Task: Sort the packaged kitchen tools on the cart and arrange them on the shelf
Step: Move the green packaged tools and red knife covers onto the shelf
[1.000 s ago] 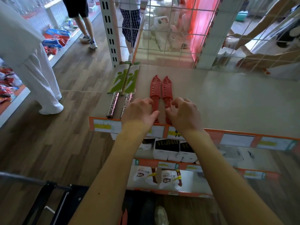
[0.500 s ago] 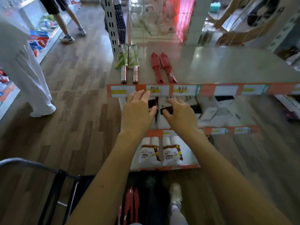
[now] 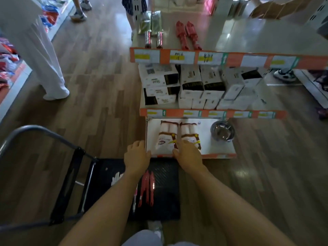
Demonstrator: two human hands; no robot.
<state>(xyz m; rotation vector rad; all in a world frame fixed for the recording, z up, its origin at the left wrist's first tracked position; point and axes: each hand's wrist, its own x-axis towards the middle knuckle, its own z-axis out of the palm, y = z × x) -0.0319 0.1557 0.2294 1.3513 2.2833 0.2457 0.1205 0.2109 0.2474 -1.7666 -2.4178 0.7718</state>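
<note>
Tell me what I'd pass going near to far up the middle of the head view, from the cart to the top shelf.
Red packaged tools on the cart → white rolled packs on the bottom shelf → black-and-white boxes on the middle shelf → red sheathed knives on the top shelf.

A round shiny steel bowl (image 3: 222, 130) sits right of white rolled packs with brown bands (image 3: 168, 134). Above them stand stacked white-and-black cardboard boxes (image 3: 193, 84). At left, a person in loose white trousers (image 3: 42, 55) stands on the brown wood-pattern floor (image 3: 99, 86), near red and blue packets (image 3: 7, 57).
</note>
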